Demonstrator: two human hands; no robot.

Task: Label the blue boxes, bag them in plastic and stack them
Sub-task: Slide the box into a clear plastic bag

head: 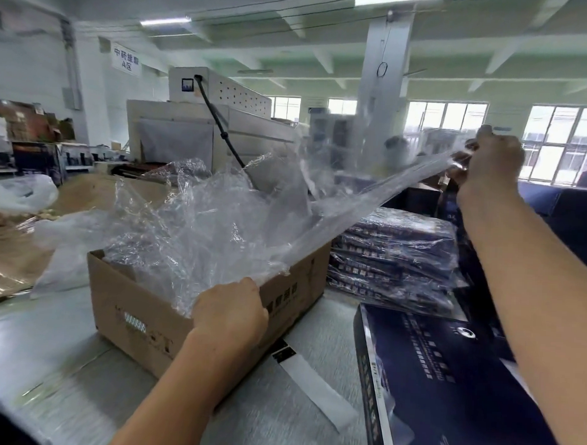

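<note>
A clear plastic bag [369, 195] stretches from a cardboard carton [142, 320] up to the right. My right hand [494, 162] is raised high and pinches the bag's far end. My left hand [230, 311] grips the bunched plastic at the carton's near rim. The carton holds a heap of more clear bags [192, 225]. A dark blue box [452, 394] lies flat on the table at the lower right, under my right forearm. Behind it sits a stack of bagged blue boxes [394, 259].
A white label strip [313, 382] lies on the grey table [47, 363] in front of the carton. Brown cardboard sheets [14, 256] lie at the left. A shrink-wrap machine [202, 129] stands behind, with a black cable. More dark boxes [578, 212] are at the far right.
</note>
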